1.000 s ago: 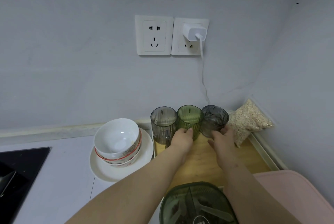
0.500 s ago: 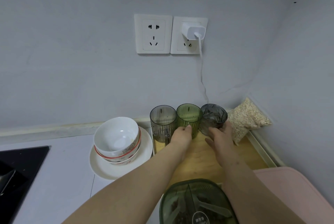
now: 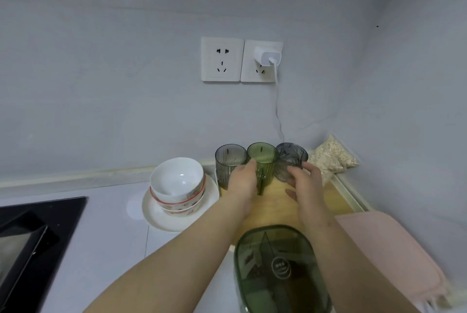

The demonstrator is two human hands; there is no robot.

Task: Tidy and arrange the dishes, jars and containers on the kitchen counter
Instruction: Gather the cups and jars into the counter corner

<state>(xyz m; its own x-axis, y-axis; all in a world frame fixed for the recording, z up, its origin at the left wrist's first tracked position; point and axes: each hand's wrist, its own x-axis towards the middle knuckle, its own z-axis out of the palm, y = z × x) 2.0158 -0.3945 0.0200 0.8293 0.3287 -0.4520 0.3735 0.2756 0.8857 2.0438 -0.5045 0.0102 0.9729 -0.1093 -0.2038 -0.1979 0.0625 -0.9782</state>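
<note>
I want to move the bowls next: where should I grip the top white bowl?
Probably pinch the top white bowl by its rim, from above-left: it sits tilted in the lower bowl, and the grey cup stands close on its right.

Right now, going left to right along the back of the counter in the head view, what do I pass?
Black cooktop → stacked bowls on a white plate → clear grey cup → green cup → smoky grey cup → bag of oats.

L grip [image 3: 241, 181] curled, R grip [image 3: 304, 182] curled
</note>
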